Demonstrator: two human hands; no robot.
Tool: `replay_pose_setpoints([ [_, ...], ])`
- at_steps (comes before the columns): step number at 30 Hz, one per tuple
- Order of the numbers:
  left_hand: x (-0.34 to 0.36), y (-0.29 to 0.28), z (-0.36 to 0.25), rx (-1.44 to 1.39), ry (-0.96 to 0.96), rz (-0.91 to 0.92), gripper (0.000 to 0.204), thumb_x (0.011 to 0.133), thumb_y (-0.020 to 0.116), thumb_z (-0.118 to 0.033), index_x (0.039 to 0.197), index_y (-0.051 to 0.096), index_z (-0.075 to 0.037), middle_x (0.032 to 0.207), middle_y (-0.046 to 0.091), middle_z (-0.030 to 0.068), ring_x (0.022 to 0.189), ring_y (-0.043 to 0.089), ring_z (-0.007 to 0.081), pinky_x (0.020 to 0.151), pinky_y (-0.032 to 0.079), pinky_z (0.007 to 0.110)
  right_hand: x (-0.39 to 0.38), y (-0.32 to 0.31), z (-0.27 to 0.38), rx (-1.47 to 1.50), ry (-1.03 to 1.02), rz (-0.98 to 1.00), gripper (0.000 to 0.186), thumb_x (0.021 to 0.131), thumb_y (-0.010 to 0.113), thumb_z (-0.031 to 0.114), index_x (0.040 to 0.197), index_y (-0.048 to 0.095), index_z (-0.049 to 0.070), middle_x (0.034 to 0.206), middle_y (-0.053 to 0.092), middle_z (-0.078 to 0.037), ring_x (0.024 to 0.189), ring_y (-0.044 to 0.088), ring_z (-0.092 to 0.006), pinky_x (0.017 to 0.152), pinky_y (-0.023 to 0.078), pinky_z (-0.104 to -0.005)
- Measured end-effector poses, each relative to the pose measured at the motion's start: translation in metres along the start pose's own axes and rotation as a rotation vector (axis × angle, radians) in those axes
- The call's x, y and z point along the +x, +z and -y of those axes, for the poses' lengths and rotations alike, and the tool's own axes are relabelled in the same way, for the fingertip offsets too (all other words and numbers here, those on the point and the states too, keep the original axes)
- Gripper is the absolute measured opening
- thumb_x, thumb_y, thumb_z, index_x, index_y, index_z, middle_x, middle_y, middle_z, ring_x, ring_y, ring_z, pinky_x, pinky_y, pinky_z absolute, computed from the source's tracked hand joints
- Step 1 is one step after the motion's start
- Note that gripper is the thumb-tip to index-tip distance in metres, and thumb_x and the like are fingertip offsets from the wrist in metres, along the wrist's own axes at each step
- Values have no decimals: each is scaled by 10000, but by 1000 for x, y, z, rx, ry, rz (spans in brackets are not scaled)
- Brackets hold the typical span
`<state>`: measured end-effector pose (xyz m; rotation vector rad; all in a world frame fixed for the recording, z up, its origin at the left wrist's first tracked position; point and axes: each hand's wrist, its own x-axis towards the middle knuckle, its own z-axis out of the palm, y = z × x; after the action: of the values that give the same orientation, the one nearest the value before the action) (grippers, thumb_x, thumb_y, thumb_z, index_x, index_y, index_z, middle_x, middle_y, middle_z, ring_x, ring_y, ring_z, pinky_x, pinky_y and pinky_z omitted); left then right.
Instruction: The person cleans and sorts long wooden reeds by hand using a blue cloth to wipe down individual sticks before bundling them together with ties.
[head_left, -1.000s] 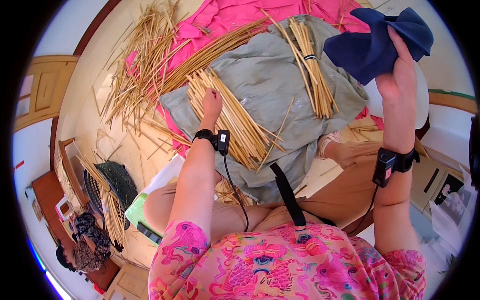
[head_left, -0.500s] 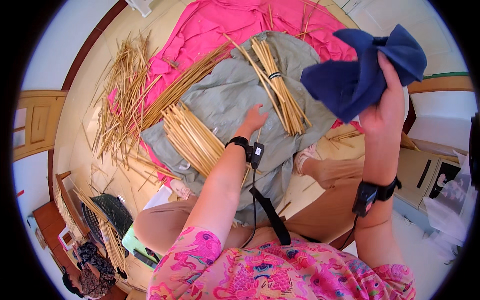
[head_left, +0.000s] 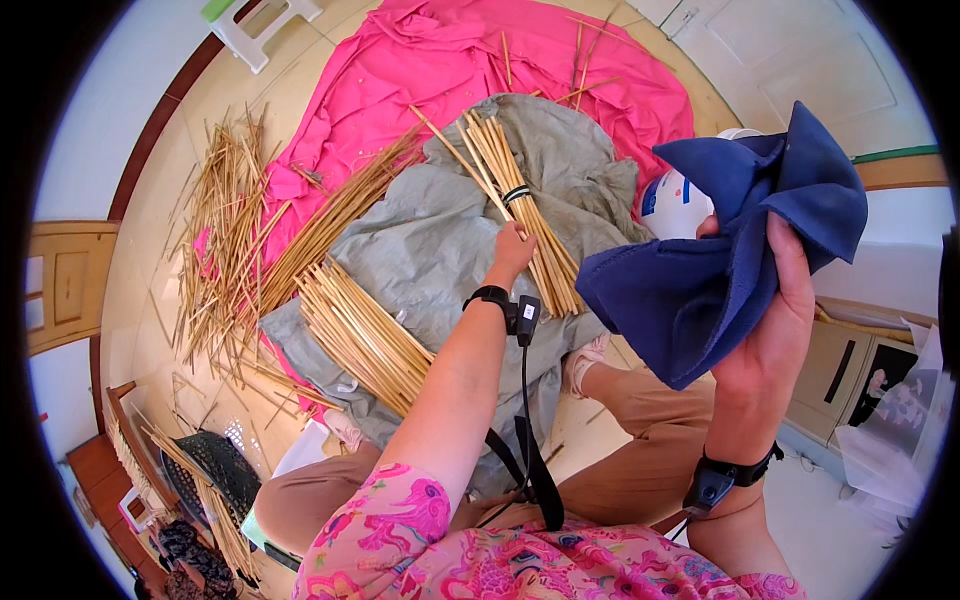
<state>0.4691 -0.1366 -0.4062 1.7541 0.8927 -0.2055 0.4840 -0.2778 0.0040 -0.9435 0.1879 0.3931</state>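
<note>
My right hand point(head_left: 765, 325) holds up a folded dark blue cloth point(head_left: 670, 290) at the right, with fingers and thumb closed round its folds. My left hand point(head_left: 512, 252) reaches over the grey cloth point(head_left: 420, 220) to the left side of a bundle of straw-coloured sticks point(head_left: 545, 250). Its fingers are closed on a loose stick point(head_left: 450, 145) that lies along the bundle. A dark band ties the bundle round its middle. Left of my forearm lies a row of cut sticks point(head_left: 360, 335), side by side on the grey cloth.
A bright pink sheet point(head_left: 380, 80) spreads beneath the grey cloth. Long stalks point(head_left: 330, 220) and a loose heap of thin stalks point(head_left: 220, 240) lie to the left. A white bucket point(head_left: 675, 205) stands behind the blue cloth. A white stool point(head_left: 255, 35) is at the far left; another person point(head_left: 180, 550) is at lower left.
My left hand has gone from the grey cloth to the loose stick by the bundle and closed on it. The blue cloth in my right hand has come lower and nearer. The view has shifted.
</note>
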Motion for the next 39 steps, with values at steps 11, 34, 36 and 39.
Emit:
replay_pose_setpoints([
  [11, -38, -16, 46, 30, 47, -150, 281, 711, 641, -197, 960, 581, -79, 897, 605, 149, 819, 597, 286, 716, 474, 360, -5, 7, -3, -58, -35, 52, 227, 857, 562, 156, 1036, 540, 20, 913, 616, -120, 808, 601, -229, 755, 490, -347],
  [34, -275, -208, 9, -919, -144, 408, 145, 943, 366, -146, 1030, 445, -60, 778, 472, 38, 685, 475, 141, 629, 444, 263, 4, 53, -41, 79, -34, 163, 241, 779, 652, 129, 989, 577, 37, 986, 606, -64, 906, 586, -206, 813, 469, -364],
  [36, -286, -196, -1, -950, -133, 400, 144, 950, 349, -164, 1009, 443, -71, 766, 464, 37, 677, 464, 138, 613, 433, 258, 8, 49, -43, 52, -47, 151, 257, 773, 661, 132, 994, 575, 35, 996, 602, -69, 913, 584, -210, 814, 469, -366],
  [39, -299, -192, -24, -1031, -121, 356, 148, 949, 363, -221, 944, 426, -88, 672, 421, 14, 591, 409, 119, 545, 384, 243, 6, 40, -42, 27, -53, 168, 273, 769, 666, 134, 1008, 574, 40, 1013, 597, -75, 926, 578, -213, 826, 462, -363],
])
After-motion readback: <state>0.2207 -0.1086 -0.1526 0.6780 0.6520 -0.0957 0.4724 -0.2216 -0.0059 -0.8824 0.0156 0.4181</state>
